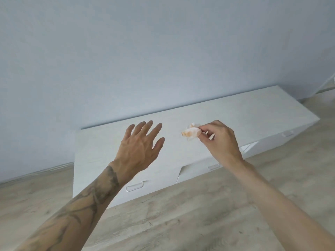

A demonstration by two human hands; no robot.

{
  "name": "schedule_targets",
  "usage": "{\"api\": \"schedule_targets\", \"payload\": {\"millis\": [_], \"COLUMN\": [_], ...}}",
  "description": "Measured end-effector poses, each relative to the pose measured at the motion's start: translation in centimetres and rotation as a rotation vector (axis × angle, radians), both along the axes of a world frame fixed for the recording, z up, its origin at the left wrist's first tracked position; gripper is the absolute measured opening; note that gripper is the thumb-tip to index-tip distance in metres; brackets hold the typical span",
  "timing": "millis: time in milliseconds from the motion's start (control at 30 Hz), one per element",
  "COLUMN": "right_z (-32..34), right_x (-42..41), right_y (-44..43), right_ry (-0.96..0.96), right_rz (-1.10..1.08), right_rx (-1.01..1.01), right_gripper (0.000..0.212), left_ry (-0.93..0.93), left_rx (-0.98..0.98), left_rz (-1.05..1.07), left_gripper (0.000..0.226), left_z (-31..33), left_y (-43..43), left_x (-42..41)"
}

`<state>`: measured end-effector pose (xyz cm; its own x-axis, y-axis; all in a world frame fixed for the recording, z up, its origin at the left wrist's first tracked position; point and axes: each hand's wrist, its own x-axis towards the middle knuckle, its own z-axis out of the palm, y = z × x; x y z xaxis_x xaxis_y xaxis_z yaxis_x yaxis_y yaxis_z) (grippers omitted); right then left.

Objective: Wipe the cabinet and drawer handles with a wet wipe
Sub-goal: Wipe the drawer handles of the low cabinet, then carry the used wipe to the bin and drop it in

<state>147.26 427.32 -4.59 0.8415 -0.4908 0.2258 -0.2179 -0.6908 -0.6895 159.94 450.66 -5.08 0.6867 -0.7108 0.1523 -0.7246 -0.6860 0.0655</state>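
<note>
Right hand (221, 140) pinches stained wet wipe (191, 132) over cabinet (235, 115) | left hand (139, 144) fingers spread, empty | drawer handle (135, 186) at 7 o'clock from wipe | best: turn a clean face out, rub along the bar.

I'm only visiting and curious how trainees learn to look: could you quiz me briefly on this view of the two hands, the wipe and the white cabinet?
1. True or false: the wipe is touching the nearest drawer handle.
2. The stains on the wipe are: A blue, B orange, C black.
3. Fill in: the ____ hand pinches the wipe, while the other is spread open and holds nothing.
Key: 1 false, it is held up apart from the handle, in front of the cabinet top. 2 B. 3 right: the right hand pinches it; the left hand is open.
</note>
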Motion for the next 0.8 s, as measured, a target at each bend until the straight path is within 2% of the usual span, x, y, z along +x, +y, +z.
{"api": "schedule_targets", "payload": {"millis": [167,367,567,800], "right_z": [12.5,22.5,28.2,32.8], "right_x": [-5.0,-11.4,-19.1,-28.0], "right_y": [-5.1,-14.6,-27.9,-46.0], "right_ry": [-0.009,-0.033,-0.041,-0.023], "right_rz": [-0.129,-0.246,-0.35,-0.396], "right_rx": [-0.021,-0.089,-0.144,-0.193], "right_gripper": [0.008,0.005,0.003,0.006], "left_ry": [0.028,-0.026,-0.118,-0.01], "left_rx": [0.002,0.015,0.063,-0.015], "left_rz": [-0.129,-0.268,-0.386,-0.421], "left_gripper": [0.059,0.06,0.06,0.061], "left_z": [12.1,22.2,28.0,32.1], "left_y": [-6.6,-17.7,-32.9,-52.5], "left_x": [-2.7,-6.1,-10.5,-18.2]}}
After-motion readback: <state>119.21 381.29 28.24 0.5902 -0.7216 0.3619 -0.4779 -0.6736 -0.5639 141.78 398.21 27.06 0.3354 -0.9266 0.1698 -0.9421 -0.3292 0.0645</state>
